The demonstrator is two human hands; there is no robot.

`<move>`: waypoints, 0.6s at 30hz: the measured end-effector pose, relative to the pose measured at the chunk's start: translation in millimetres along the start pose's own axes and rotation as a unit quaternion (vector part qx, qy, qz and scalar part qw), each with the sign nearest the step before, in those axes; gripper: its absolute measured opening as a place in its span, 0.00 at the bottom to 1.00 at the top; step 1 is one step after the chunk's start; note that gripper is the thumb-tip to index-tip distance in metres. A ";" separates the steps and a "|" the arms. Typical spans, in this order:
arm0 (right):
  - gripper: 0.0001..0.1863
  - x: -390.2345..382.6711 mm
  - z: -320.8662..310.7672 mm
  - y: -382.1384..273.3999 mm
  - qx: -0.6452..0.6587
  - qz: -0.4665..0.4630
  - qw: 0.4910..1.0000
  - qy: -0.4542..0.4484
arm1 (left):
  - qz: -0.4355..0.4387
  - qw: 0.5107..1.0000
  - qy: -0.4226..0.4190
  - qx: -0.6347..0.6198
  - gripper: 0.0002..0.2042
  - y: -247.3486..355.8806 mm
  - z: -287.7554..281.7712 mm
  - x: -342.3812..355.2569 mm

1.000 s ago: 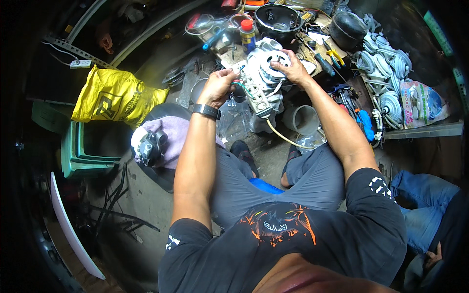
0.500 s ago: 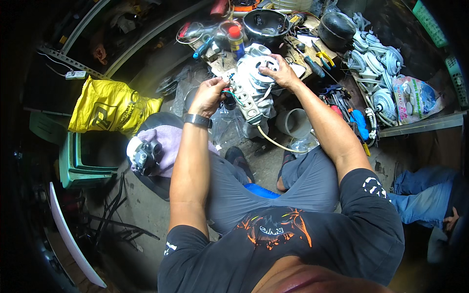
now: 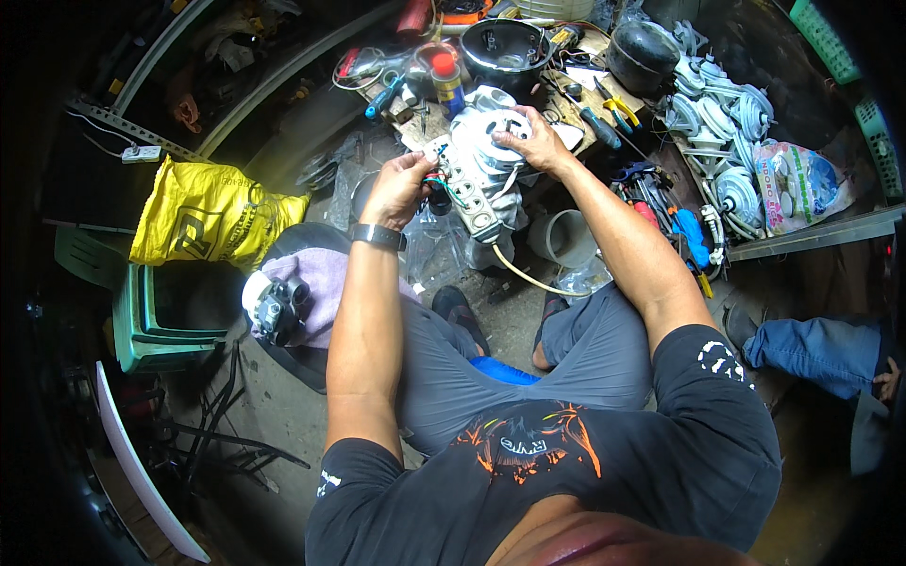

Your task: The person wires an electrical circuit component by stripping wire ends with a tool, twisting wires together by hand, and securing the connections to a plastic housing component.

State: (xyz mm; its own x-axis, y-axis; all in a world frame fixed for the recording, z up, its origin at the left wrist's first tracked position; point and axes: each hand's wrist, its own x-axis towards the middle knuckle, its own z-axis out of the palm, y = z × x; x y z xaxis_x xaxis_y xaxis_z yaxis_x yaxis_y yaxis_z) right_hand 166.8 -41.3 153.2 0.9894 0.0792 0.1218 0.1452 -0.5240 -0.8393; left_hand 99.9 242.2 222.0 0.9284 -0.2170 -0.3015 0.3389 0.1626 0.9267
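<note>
My left hand (image 3: 396, 189), with a dark band on its wrist, is closed in a pinch on thin coloured wires (image 3: 440, 179). The wires lie beside a white power strip (image 3: 472, 206), whose pale cable (image 3: 528, 276) curves off toward my knee. My right hand (image 3: 536, 143) grips the edge of a white round slotted housing (image 3: 483, 143), thumb on its face and fingers at its far side. The housing rests among plastic wrapping just beyond the strip. My left fingertips partly hide the wire ends.
Behind the housing stand a red-capped spray can (image 3: 447, 85) and a black pot (image 3: 508, 52). Pliers (image 3: 618, 106) and a screwdriver (image 3: 601, 127) lie right of it. Grey-white fan motor parts (image 3: 722, 123) are heaped at right. A yellow bag (image 3: 212, 212) sits left; another person's leg (image 3: 812, 351) is at right.
Both hands keep nearly the same hold and place. The view has shifted slightly. At the right, the other person's leg and hand have moved.
</note>
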 end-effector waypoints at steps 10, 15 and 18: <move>0.51 -1.6 -1.4 -2.4 0.026 0.004 1.000 -0.002 | -0.007 1.000 -0.015 -0.003 0.12 -6.9 -7.7 9.0; 0.50 -1.1 -2.4 -2.0 0.018 0.008 1.000 -0.001 | -0.012 1.000 -0.020 -0.003 0.14 -6.6 -6.8 11.2; 0.50 -2.1 -3.0 -3.6 0.007 0.007 1.000 0.000 | -0.010 1.000 -0.021 -0.006 0.14 -8.5 -7.6 12.8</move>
State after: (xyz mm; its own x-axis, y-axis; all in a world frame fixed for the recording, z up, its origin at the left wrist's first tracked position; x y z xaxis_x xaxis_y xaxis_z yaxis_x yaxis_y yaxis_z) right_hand 164.2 -42.1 157.6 0.9914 0.0723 0.1093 0.1310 -0.5129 -0.8484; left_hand 110.1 245.4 208.5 0.9141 -0.2605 -0.3108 0.3601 0.1686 0.9175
